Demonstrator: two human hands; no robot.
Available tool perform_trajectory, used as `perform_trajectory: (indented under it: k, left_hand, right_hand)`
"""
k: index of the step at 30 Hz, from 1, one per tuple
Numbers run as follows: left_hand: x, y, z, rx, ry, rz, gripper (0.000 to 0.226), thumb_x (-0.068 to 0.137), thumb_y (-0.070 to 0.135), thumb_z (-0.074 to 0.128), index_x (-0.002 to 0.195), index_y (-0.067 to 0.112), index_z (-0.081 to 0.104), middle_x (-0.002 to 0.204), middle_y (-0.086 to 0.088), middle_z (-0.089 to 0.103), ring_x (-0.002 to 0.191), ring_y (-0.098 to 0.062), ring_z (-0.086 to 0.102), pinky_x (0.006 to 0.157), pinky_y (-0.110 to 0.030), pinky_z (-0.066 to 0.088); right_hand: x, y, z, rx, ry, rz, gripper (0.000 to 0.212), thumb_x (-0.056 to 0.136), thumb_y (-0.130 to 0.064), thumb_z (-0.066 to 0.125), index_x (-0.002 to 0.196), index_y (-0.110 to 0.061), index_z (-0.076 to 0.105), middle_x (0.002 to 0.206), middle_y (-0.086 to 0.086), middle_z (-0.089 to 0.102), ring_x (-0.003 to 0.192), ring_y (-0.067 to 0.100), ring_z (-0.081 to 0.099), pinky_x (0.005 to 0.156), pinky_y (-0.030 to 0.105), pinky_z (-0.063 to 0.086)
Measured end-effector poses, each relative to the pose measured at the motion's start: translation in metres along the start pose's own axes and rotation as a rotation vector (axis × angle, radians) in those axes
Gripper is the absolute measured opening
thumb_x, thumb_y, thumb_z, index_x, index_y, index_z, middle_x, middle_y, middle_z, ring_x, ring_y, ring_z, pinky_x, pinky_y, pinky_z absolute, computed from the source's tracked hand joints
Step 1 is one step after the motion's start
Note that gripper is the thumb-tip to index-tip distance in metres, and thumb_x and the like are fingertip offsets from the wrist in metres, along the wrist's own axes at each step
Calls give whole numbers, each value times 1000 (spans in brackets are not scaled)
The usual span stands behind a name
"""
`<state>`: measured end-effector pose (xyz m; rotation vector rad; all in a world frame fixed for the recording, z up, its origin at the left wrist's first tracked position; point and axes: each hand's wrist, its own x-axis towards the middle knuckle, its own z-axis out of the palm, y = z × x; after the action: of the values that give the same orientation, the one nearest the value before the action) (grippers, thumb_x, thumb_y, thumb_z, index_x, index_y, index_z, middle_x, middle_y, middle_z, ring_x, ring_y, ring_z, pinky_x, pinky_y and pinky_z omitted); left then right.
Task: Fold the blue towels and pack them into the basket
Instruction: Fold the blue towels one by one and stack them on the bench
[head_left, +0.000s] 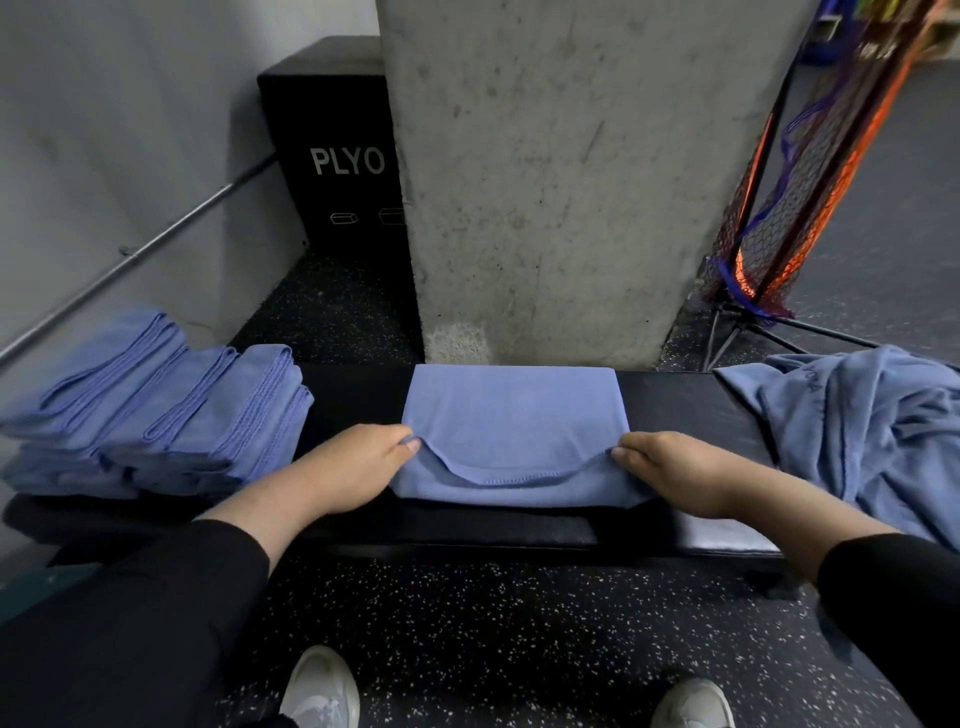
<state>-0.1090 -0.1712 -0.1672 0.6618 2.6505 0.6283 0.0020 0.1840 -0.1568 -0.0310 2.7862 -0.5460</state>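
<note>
A blue towel (511, 415) lies folded over on the black padded bench (670, 400), straight in front of me. My left hand (358, 457) pinches the near left corner of its upper layer. My right hand (662, 467) pinches the near right corner. Between the two hands the stitched hem sags in a curve over the layer beneath. A stack of folded blue towels (156, 410) sits on the bench's left end. A loose heap of unfolded blue towels (857, 421) lies on its right end. No basket is in view.
A concrete pillar (561, 171) rises right behind the bench. A black box marked PLYO (332, 150) stands at the back left beside a wall rail (140, 249). A netted stand on a tripod (789, 208) is at the right. Speckled rubber floor (493, 634) lies below.
</note>
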Motion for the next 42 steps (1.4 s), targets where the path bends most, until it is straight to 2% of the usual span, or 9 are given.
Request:
perform_trajectory:
  k: [4,9,12,15,21,24,33,40,42]
  left_hand:
    - [-30,-5,-3,-209,-245,-42,37,108,31,44,78,13,56,72,-2,57,65,-10,53,65,-27,47]
    - [-53,0,-6,-494,-514,-181,30,107,25,48,98,2,66,66,-13,62,52,-19,56,51,-27,48]
    - [-41,16,-10,-572,-297,-161,27,108,22,45,90,9,61,60,-6,61,47,-15,54,46,-24,43]
    - [-13,26,-16,-529,11,-133,30,107,24,47,93,5,64,62,-5,62,51,-15,58,49,-28,46]
    - [42,40,-15,-345,464,-193,43,104,30,47,67,9,45,64,-4,47,61,-20,41,56,-35,25]
    - [62,29,-3,-198,411,-226,43,106,32,43,68,13,46,70,-6,53,68,-25,48,58,-36,31]
    - [64,14,8,140,160,-176,42,109,32,33,71,16,40,77,-3,50,80,-27,52,65,-35,33]
    - [13,32,4,382,-56,-80,40,109,33,32,108,6,62,99,-10,62,104,-31,61,84,-37,44]
    - [1,29,4,369,-100,-63,38,109,33,34,98,9,61,101,-10,63,97,-28,60,82,-35,42]
  right_hand:
    - [-32,-2,-3,85,-213,31,40,105,-45,41,88,-13,57,81,-1,62,82,25,62,82,35,48]
    - [-59,-18,-8,500,-283,123,31,104,-33,52,94,-8,67,73,1,52,60,12,49,57,22,47]
    - [-42,-24,-15,448,37,65,35,103,-32,53,78,-9,60,63,-12,49,62,4,44,63,25,40]
    - [-12,-26,-18,409,324,100,41,103,-32,51,81,2,56,66,-1,46,64,11,41,61,34,34]
    - [44,-31,-19,410,474,223,40,105,-29,45,71,-10,44,62,1,43,60,17,38,56,34,31]
    - [63,-18,-6,358,415,295,39,104,-28,45,79,-1,56,69,7,58,70,27,54,60,33,36]
    - [63,-20,-4,181,298,313,38,106,-27,40,81,-3,56,78,11,60,81,32,55,65,34,32]
    - [21,-30,-2,58,-52,246,36,99,-25,47,67,-11,49,66,5,57,59,18,51,58,30,42]
    - [9,-31,-4,18,-97,195,38,99,-28,49,65,-13,46,64,2,51,61,16,45,60,32,40]
